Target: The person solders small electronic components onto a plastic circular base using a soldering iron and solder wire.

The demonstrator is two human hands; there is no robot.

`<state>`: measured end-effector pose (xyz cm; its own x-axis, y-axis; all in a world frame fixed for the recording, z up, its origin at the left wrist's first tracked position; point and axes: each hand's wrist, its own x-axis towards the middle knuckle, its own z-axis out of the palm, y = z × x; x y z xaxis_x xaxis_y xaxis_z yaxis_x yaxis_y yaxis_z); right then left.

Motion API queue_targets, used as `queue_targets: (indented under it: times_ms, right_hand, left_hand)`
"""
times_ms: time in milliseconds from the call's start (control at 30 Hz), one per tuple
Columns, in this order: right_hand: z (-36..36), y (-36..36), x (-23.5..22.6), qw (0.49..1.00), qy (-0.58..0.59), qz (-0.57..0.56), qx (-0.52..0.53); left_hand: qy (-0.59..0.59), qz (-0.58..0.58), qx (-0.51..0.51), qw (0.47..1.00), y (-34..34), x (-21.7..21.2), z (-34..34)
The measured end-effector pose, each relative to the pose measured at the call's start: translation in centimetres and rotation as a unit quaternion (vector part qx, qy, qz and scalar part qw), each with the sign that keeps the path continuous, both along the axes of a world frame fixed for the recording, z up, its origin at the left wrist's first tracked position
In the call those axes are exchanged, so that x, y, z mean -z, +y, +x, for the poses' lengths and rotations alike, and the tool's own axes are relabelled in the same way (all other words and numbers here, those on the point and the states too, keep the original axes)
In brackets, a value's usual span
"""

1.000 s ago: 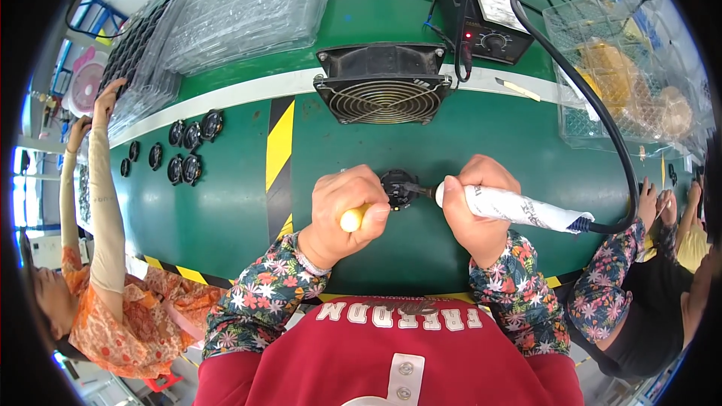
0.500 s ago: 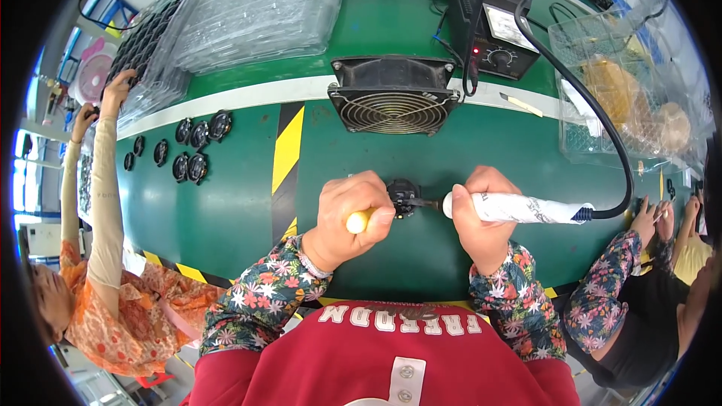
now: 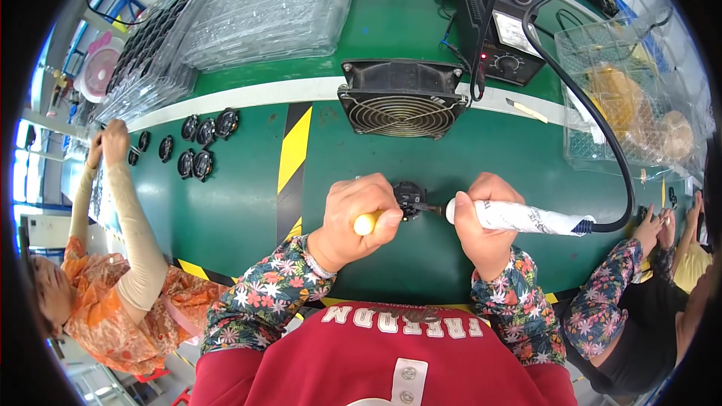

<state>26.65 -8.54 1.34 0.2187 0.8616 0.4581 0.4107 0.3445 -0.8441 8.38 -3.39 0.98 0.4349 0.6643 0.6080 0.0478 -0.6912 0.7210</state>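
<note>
My right hand [image 3: 485,234] is closed around a soldering iron [image 3: 534,218] with a white-wrapped handle. Its tip points left and meets a small round black part [image 3: 408,194] on the green table. My left hand [image 3: 352,214] makes a fist beside that part, gripping a yellow-handled tool [image 3: 365,224] whose rounded end sticks up. The tool's working end is hidden beneath the hand, so its kind does not show. Fingers of the left hand are right at the part's left edge; whether they touch it cannot be seen.
A black fan [image 3: 404,99] stands beyond my hands, with a soldering station [image 3: 500,45] behind it and a cutter knife [image 3: 526,110] nearby. Clear trays [image 3: 274,11] are stacked far left, a clear box [image 3: 594,124] right. Several black parts [image 3: 204,131] lie left. Co-workers sit on both sides.
The left co-worker's hands have come down from the dark tray stack toward the table's edge. My view has shifted slightly; both my hands keep their places at the round part.
</note>
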Motion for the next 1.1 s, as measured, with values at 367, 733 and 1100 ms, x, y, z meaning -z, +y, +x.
queue_targets:
  times_ms: [367,733,1100]
  right_hand:
    - [0.10,0.07,0.22,1.000,-0.005,0.013,0.001]
    - [-0.33,0.11,0.57,0.999,0.034,0.010,-0.004]
    - [-0.35,0.34,-0.13,0.999,0.012,0.009,-0.032]
  left_hand:
    - [0.001,0.002,-0.009,1.000,-0.04,0.13,0.03]
    - [0.004,-0.027,-0.002,1.000,0.10,-0.12,-0.09]
    - [-0.006,-0.035,-0.010,0.999,0.04,0.09,-0.08]
